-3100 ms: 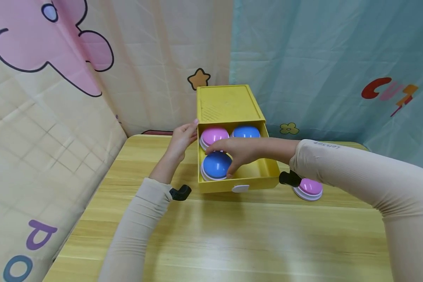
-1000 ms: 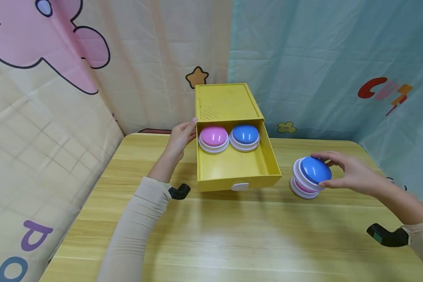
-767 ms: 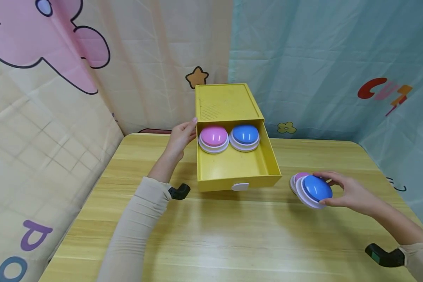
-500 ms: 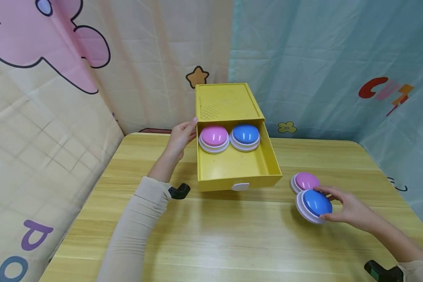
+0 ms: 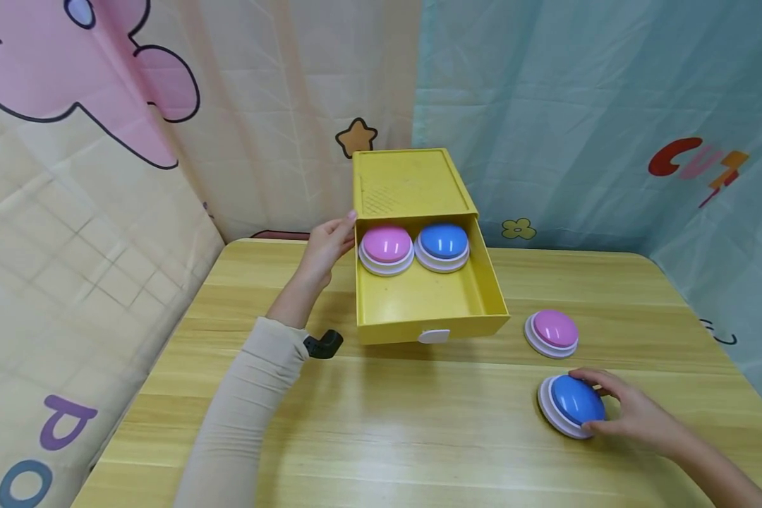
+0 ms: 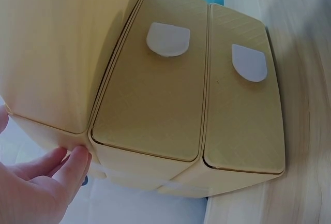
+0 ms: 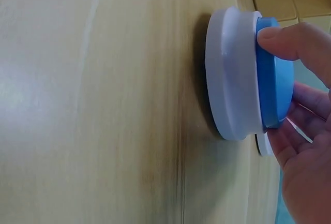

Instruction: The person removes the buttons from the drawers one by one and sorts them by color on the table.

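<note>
My right hand (image 5: 638, 416) grips a blue push button (image 5: 576, 402) with a white base, thumb and fingers around its blue dome. In the right wrist view the white base is at the wooden tabletop or just above it; I cannot tell if it touches. Behind it on the table sits a pink push button (image 5: 554, 331). My left hand (image 5: 320, 254) rests against the left side of a yellow drawer unit (image 5: 413, 183), its fingers fairly straight in the left wrist view. The pulled-out top drawer (image 5: 432, 300) holds a pink button (image 5: 386, 248) and a blue button (image 5: 442, 247) at its back.
Below the pulled-out drawer, the left wrist view shows two closed drawers (image 6: 150, 94) with white tabs. The drawer unit stands near the table's (image 5: 381, 423) back edge. Printed curtains (image 5: 533, 120) hang behind and at the sides.
The right hand took the blue button out of the drawer, carried it right past the pink one, then brought it down and toward the front. The left hand stays at the drawer unit.
</note>
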Motion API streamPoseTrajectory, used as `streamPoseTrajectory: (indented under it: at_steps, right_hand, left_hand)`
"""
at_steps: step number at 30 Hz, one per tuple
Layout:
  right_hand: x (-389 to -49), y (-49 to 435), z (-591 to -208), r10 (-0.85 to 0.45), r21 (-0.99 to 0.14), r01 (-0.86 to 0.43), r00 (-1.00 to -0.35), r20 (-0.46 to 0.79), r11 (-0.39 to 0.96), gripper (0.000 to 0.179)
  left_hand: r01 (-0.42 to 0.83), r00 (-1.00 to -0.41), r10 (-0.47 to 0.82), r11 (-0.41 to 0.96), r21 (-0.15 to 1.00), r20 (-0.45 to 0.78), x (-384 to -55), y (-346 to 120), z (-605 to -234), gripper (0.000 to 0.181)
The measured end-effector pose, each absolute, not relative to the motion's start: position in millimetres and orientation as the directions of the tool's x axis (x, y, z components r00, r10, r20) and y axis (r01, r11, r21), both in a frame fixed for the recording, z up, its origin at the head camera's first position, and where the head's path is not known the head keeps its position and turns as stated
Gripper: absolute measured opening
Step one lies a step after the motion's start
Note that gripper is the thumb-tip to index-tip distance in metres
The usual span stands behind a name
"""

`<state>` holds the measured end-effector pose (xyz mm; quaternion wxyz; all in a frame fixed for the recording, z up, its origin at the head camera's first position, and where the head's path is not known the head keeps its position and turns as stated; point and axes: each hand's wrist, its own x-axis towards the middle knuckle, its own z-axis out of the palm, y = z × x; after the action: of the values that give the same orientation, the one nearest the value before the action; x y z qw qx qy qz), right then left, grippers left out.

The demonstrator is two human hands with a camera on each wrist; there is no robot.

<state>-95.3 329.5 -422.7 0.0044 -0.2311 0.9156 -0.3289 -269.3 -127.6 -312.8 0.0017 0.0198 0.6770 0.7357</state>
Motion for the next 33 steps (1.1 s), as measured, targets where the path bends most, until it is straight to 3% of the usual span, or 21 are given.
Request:
streamPoseTrajectory:
  at_steps: [9,15,23,33]
  right_hand:
    - [-92.5,326.9,-422.0,-0.415,-0.590,-0.383,-0.905,0.088,0.710,0.066]
    - [-95.1,326.8,-416.0,-0.458,-0.593,-0.430,-0.882,0.113,0.681,0.070]
    - [-111.5,319.1,-380.4,-0.395,-0.635,-0.318,-0.918,0.022,0.704,0.078]
    - [-149.3,296.4,-334.6,-0.516,-0.702,-0.486,-0.834,0.195,0.520,0.078]
  left_hand:
    - [0.016,-1.000,0.024,-0.082,0.996,0.018,-268.1,-126.9,-312.4,0.051]
    - [0.019,-1.000,0.020,-0.083,0.996,0.020,-268.2,-127.4,-311.8,0.051]
    - [0.029,-0.999,0.033,-0.086,0.996,0.032,-267.4,-127.7,-311.5,0.051]
    - [0.022,-0.999,0.033,-0.063,0.998,0.024,-267.6,-127.8,-311.2,0.052]
